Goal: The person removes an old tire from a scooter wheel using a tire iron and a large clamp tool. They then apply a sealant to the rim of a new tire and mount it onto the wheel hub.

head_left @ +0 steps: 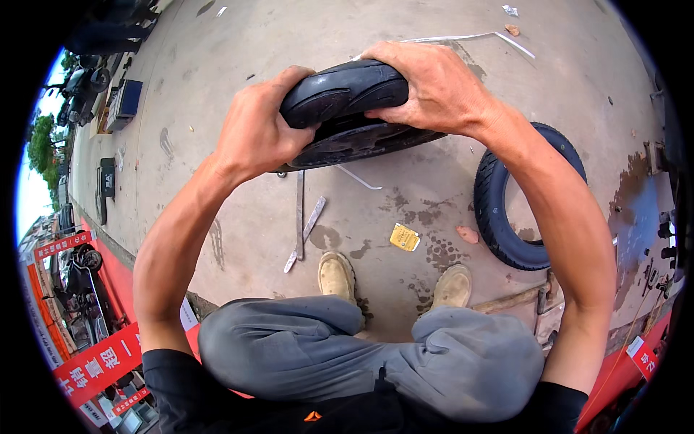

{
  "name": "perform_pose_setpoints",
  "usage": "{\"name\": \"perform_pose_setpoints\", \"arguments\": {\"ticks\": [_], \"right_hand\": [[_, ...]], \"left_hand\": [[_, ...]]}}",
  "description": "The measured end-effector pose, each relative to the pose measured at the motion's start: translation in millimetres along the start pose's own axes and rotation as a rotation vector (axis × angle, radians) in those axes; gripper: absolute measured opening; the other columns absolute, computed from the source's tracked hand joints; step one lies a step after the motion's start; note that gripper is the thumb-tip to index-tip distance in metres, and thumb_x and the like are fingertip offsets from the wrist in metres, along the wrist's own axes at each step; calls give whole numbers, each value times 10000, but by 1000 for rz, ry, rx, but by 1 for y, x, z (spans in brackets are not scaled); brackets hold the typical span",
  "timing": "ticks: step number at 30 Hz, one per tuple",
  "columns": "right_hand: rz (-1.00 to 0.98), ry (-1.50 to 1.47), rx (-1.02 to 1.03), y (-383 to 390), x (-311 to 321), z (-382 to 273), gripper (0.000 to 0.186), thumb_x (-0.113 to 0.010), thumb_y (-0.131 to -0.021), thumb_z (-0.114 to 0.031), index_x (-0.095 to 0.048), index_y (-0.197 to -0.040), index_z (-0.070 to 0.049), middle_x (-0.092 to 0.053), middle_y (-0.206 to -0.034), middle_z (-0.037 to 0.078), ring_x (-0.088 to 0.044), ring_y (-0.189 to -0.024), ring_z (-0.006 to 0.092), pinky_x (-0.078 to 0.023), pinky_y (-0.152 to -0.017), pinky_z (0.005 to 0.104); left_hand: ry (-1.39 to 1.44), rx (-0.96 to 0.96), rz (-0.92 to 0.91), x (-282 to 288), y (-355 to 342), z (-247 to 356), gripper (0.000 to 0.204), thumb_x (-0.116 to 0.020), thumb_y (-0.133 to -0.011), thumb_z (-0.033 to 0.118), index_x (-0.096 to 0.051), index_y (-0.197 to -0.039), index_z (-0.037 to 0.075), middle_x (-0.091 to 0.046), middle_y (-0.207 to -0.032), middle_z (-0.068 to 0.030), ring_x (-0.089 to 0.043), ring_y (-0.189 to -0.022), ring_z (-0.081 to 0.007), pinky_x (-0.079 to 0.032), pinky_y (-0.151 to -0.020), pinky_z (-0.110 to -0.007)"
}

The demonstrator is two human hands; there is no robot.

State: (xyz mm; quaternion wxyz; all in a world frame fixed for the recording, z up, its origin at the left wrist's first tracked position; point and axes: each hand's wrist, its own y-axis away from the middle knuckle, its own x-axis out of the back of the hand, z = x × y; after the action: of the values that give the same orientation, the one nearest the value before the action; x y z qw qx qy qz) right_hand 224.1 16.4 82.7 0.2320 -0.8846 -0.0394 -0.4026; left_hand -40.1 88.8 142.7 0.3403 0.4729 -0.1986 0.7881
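My left hand (pixel 264 126) grips the left end of a black tyre (pixel 347 90), with thumb and fingers wrapped round it. My right hand (pixel 412 83) holds the same tyre at its right end. A dark rim or wheel side (pixel 369 145) shows beneath the tyre, partly hidden by my hands. Below the wheel, two flat metal levers (pixel 300 224) lie crossed on the concrete. A second black tyre (pixel 491 217) lies flat to the right, partly behind my right forearm.
A yellow packet (pixel 405 237) lies near my boots (pixel 336 278). A long pale strip (pixel 513 43) lies behind the wheel. A wooden-handled tool (pixel 499 304) is at lower right. Boxes (pixel 124 105), parked scooters (pixel 83 87) and red banners (pixel 94 362) stand at the left.
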Motion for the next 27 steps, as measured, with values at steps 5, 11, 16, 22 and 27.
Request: {"name": "perform_pose_setpoints", "arguments": {"ticks": [5, 11, 16, 22, 27], "right_hand": [[43, -23, 15, 1, 6, 17, 613, -908, -765, -277, -677, -1300, -91, -757, -1119, 151, -724, -1065, 365, -573, -967, 442], [14, -24, -59, 41, 31, 41, 872, -977, -666, -202, -582, -1440, -138, -673, -1369, 104, -643, -1275, 353, -534, -1110, 455], [27, 0, -259, 112, 29, 67, 982, -1007, -619, -131, -526, -1475, -163, -670, -1340, 109, -635, -1294, 349, -527, -1114, 451], [115, -98, -278, 112, 6, 72, 858, -1008, -655, -163, -562, -1387, -134, -677, -1283, 100, -658, -1208, 356, -542, -1053, 434], [110, -97, -276, 107, 6, 81, 771, -1007, -663, -195, -610, -1319, -111, -712, -1185, 100, -690, -1111, 339, -558, -1003, 433]], "left_hand": [[99, -143, 65, -3, -10, -16, 687, -864, -724, 101, -620, -1363, 39, -767, -1071, -203, -762, -953, -369, -602, -878, -453], [358, 207, -22, -30, 34, -63, 680, -909, -738, 53, -562, -1319, -20, -736, -999, -153, -736, -906, -225, -610, -754, -373], [357, 166, -79, -31, 24, -65, 557, -891, -747, 26, -579, -1207, -13, -732, -1002, -126, -721, -910, -188, -600, -766, -345], [420, 151, 88, -56, 48, -88, 828, -1042, -656, 126, -550, -1310, 1, -722, -1186, -122, -698, -1079, -201, -579, -956, -356], [425, 137, 173, -62, 45, -88, 865, -1071, -630, 175, -547, -1292, -13, -718, -1167, -112, -684, -1075, -186, -577, -952, -335]]}}
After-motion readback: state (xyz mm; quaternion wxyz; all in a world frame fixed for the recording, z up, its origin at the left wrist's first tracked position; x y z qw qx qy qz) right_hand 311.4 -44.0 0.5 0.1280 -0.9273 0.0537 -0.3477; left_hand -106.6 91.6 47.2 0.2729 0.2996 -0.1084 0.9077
